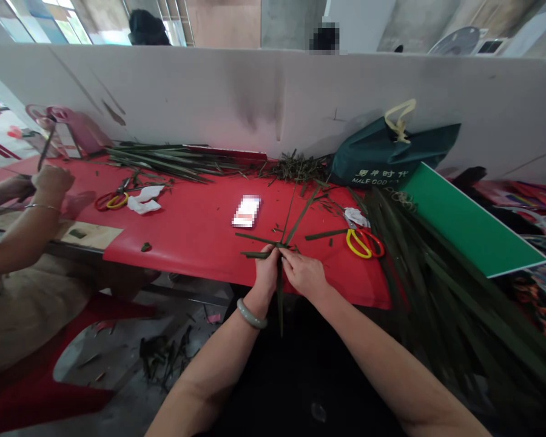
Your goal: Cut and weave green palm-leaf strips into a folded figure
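Observation:
Both my hands meet over the near edge of the red table, fingers closed on green leaf strips (pixel 300 216) that cross at a small woven centre. My left hand (pixel 266 267) pinches the strips from the left. From the right, my right hand (pixel 306 271) grips the same crossing with thumb and fingertips. Strip ends fan out to the left and the upper right, and one hangs down between my wrists. Beyond my hands lies a phone (pixel 246 211) with a bright screen. To the right are scissors (pixel 364 242) with red and yellow handles.
A co-worker's hands (pixel 50 182) hold a dark strip at the left. Long leaves (pixel 446 291) hang over the table's right end beside a green board (pixel 473 224) and a dark green bag (pixel 382 155). More leaf strips (pixel 164 161) lie along the back partition, near other scissors (pixel 113 199).

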Demonstrator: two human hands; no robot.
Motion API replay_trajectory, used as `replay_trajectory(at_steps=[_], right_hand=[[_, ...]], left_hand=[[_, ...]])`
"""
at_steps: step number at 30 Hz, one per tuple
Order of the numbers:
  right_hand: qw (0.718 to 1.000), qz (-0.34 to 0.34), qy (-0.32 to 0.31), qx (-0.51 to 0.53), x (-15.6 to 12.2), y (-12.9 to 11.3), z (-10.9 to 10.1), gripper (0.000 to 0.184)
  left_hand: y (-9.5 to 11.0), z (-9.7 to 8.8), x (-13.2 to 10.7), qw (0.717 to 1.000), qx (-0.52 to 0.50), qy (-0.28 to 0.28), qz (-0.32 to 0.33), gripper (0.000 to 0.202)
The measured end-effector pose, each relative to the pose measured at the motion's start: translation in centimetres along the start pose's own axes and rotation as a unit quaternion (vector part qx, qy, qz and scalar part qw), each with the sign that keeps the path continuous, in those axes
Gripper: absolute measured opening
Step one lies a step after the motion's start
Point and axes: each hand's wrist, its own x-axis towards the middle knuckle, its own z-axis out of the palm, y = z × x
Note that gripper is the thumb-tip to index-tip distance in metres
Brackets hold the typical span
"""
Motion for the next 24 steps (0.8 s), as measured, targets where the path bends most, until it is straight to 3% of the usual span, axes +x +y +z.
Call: replay_trajectory(at_steps=[13, 24], right_hand=[[0.998, 0.053, -0.023, -0.024, 1.3, -0.2, -1.0, 0.036], [0.994, -0.02, 0.034, 0.103, -1.4, 0.1, -1.0, 0.031]], left_hand=[[-0.8, -0.2, 0.0, 0.999, 0.03, -0.024, 0.009, 0.017], [-0.9, -0.3, 0.1, 1.0, 0.02, -0.01, -0.005, 0.015]])
